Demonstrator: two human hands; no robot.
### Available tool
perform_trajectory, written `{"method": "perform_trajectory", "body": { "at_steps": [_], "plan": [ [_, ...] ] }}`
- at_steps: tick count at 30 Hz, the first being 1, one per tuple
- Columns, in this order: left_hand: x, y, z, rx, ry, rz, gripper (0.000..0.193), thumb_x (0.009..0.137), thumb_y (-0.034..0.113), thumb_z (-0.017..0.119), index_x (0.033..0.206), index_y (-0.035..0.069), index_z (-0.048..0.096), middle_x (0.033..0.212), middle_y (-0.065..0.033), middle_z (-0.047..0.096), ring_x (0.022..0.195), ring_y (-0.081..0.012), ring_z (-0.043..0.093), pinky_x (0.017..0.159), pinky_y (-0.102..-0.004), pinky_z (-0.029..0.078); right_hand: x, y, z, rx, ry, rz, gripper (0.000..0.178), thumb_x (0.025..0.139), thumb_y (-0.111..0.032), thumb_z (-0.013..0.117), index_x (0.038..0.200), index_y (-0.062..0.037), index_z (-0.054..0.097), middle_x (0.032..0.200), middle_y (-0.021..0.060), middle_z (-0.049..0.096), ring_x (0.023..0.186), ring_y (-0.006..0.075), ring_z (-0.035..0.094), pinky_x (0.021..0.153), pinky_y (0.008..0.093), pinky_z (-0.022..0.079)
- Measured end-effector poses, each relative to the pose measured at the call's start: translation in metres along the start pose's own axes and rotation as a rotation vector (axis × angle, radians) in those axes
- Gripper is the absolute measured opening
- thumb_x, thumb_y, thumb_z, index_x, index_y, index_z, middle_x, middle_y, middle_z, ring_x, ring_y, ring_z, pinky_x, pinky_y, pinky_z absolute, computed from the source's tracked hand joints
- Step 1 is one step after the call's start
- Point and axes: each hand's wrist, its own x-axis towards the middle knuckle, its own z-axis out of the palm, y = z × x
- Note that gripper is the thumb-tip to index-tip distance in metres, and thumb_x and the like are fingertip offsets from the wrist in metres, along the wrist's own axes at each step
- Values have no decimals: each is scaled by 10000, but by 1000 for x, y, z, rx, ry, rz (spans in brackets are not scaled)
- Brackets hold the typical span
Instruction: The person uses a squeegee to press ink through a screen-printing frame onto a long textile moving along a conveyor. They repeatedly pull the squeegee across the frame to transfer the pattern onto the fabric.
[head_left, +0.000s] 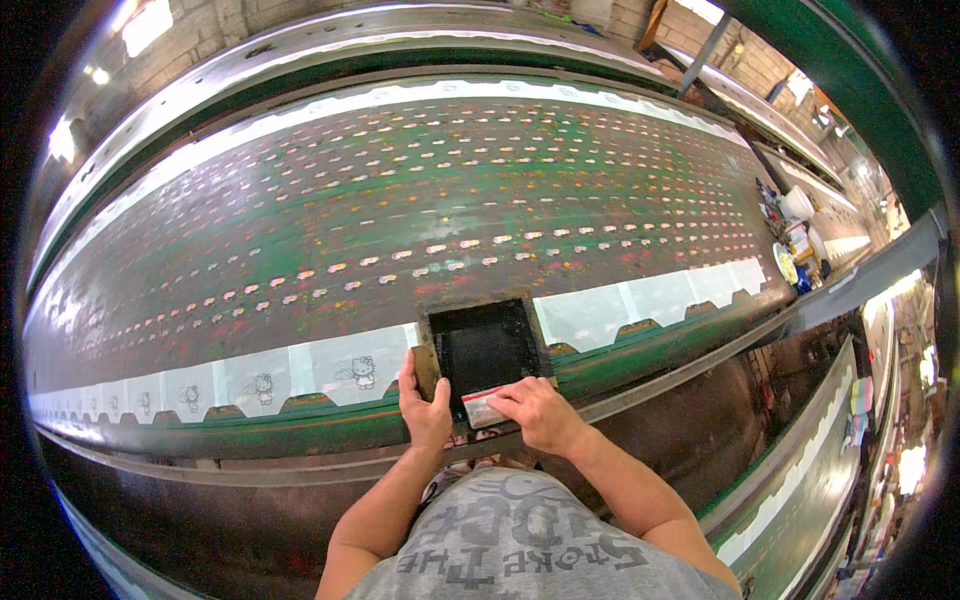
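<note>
Beyond both hands, long green printing table [420,200], curved by the lens, flecked with paint and rows of small white marks. Along its near edge, strip of white fabric pieces [620,305]: left of the left hand [425,405], about 5 already printed with a cartoon cat; right of the right hand [535,412], plain, unprinted. Between, dark square screen frame [485,345], flat on the strip, wooden rim, black mesh. Left hand gripping its left edge; right hand closed on a pale squeegee [478,408] at the near edge.
</note>
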Motion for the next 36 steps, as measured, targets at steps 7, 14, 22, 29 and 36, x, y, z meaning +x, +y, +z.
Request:
{"method": "perform_trajectory", "body": {
  "at_steps": [7, 14, 22, 29, 36],
  "plan": [
    [-2, 4, 3, 190, 5, 116, 971, 828, -58, 733, 1739, -11, 398, 1622, -181, 576, 1496, -290, 568, 1271, -406, 434, -22, 0, -7, 183, -18, 34, 377, 951, -188, 809, 1319, -108, 787, 1382, 102, 718, 1307, 372, 655, 1115, 530, 521],
    [-3, 27, 21, 160, 26, 129, 1011, 749, -95, 654, 1729, -45, 408, 1642, -197, 562, 1505, -289, 569, 1298, -401, 408, -67, 37, 0, 289, 471, 388, 321, 993, -182, 848, 1284, -57, 796, 1356, 169, 745, 1318, 397, 679, 1138, 503, 534],
    [-23, 21, 125, 137, 15, 182, 1007, 770, -105, 644, 1743, -41, 390, 1656, -178, 550, 1521, -281, 551, 1296, -398, 410, -130, 116, -33, 426, 450, 401, 346, 975, -166, 859, 1298, -55, 801, 1356, 172, 759, 1302, 380, 703, 1149, 483, 542],
    [-41, -9, 218, 93, 49, 131, 977, 767, -55, 691, 1712, -62, 440, 1617, -201, 589, 1531, -301, 553, 1307, -399, 389, -183, 194, -75, 393, 442, 391, 339, 961, -157, 860, 1281, -61, 800, 1353, 163, 756, 1295, 388, 693, 1143, 494, 538],
    [-54, -9, 251, 62, 44, 71, 986, 762, -86, 674, 1720, -43, 444, 1602, -186, 600, 1491, -270, 581, 1276, -381, 421, -191, 210, -107, 220, 332, 135, 339, 955, -147, 851, 1277, -60, 790, 1382, 159, 725, 1339, 428, 650, 1143, 538, 528]
  ]
}}
